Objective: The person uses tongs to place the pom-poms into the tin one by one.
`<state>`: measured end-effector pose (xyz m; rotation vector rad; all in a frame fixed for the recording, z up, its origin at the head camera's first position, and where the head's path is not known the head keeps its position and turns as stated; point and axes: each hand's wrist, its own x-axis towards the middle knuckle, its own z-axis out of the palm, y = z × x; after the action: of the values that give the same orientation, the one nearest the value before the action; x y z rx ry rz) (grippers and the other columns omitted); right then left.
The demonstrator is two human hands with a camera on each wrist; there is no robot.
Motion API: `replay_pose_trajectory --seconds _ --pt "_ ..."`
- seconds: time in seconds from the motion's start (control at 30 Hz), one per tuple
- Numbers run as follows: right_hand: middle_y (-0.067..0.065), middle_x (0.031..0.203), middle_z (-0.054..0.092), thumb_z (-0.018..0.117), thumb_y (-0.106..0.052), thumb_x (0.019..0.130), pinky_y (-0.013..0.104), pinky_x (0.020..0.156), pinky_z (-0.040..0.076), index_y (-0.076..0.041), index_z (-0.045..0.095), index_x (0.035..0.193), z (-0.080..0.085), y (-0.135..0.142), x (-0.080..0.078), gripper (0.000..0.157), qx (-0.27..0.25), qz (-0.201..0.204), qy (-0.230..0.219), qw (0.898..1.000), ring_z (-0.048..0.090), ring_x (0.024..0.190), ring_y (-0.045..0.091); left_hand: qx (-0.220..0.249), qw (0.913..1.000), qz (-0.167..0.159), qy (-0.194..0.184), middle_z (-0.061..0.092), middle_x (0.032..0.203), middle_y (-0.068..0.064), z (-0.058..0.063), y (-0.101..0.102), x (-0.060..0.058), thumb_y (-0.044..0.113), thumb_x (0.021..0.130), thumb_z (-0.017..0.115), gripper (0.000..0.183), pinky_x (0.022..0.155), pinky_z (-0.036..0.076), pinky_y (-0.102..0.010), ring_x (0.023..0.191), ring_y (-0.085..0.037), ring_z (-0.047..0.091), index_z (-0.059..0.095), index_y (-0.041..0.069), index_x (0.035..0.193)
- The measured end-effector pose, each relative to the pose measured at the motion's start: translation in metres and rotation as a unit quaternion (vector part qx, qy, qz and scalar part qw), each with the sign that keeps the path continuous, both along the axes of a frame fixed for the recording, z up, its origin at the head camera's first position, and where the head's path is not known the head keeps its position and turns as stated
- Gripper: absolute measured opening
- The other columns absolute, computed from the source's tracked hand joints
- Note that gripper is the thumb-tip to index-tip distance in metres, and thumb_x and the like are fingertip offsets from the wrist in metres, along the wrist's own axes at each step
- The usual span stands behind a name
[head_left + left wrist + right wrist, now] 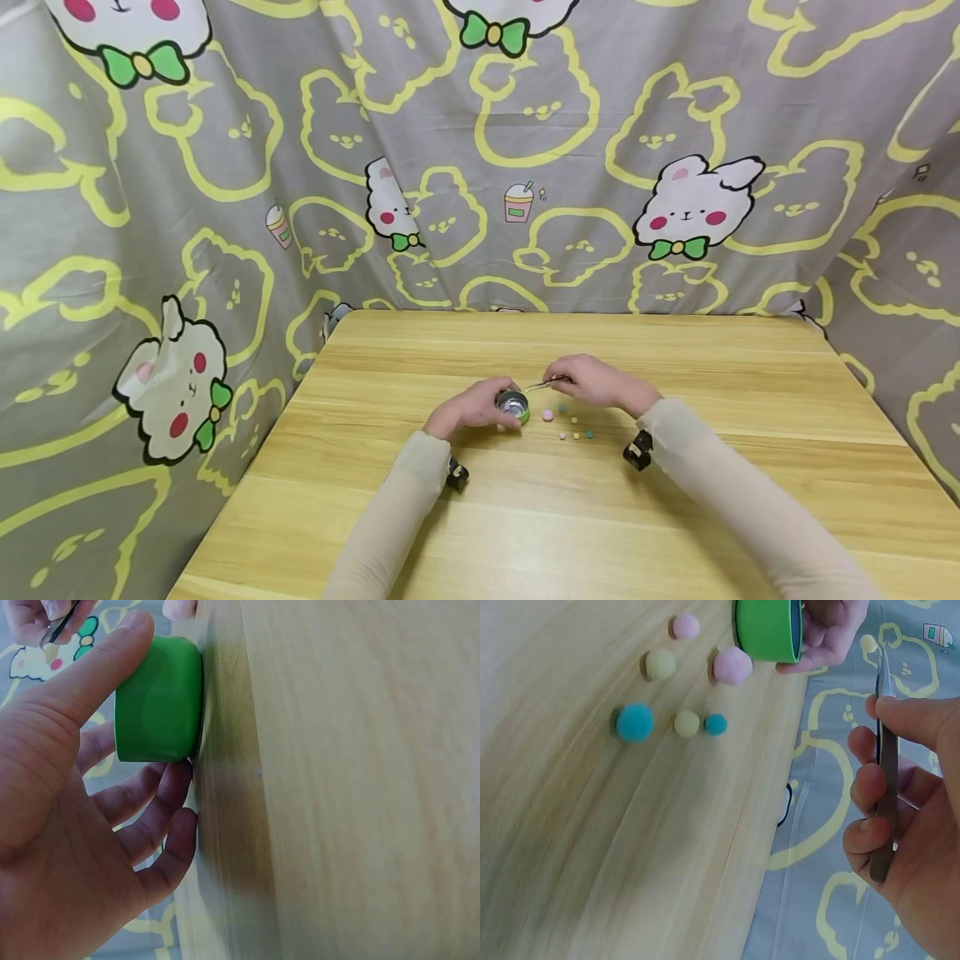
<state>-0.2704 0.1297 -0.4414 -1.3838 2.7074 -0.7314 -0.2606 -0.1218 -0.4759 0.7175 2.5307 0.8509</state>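
My left hand (474, 406) holds a small round green tin (159, 701) upright on the table, thumb on one side and fingers around the other. Its open top shows a shiny silver inside (513, 405); whether something lies in it I cannot tell. To the right, my right hand (596, 383) grips a pair of metal tweezers (887, 780). A pale yellow pom-pom (868, 643) is pinched at the tweezers' tips, above the table and just beyond the tin's rim on its right side.
Several pom-poms lie loose right of the tin: a large pink one (732, 666), a small pink one (685, 627), yellow ones (660, 665) and blue ones (634, 722). The wooden table (525, 525) ends at a patterned grey curtain (562, 275).
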Motion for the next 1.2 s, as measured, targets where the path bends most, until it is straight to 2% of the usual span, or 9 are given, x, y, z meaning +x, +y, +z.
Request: replay_pose_trajectory --seconds 0.2,0.57,1.2 --pt "0.000 0.096 0.065 0.059 -0.011 0.093 0.034 0.078 0.049 -0.010 0.068 0.102 -0.003 -0.005 0.001 0.012 0.003 0.008 0.007 1.000 0.060 0.087 0.012 -0.003 1.0000 0.002 -0.002 0.058 0.105 0.004 0.000 0.000 0.000 0.029 0.078 0.079 0.047 0.083 0.044 -0.027 0.094 -0.011 0.055 0.056 0.016 0.116" --pt "0.002 0.103 0.065 0.055 -0.012 0.096 0.035 0.080 0.049 -0.009 0.067 0.107 -0.005 -0.012 0.004 0.016 0.016 0.008 -0.022 1.000 0.061 0.093 0.015 0.008 1.0000 0.000 -0.003 0.059 0.103 0.004 0.000 0.000 0.000 0.027 0.076 0.080 0.045 0.082 0.044 -0.028 0.093 -0.012 0.055 0.056 0.016 0.113" --pt "0.002 0.104 0.065 0.054 -0.012 0.096 0.035 0.082 0.049 -0.010 0.066 0.108 -0.013 -0.018 -0.002 0.017 0.029 0.004 -0.028 0.999 0.060 0.094 0.015 0.001 1.0000 0.003 -0.001 0.058 0.104 0.005 -0.001 0.000 -0.001 0.030 0.077 0.080 0.046 0.083 0.044 -0.028 0.093 -0.011 0.055 0.056 0.017 0.115"
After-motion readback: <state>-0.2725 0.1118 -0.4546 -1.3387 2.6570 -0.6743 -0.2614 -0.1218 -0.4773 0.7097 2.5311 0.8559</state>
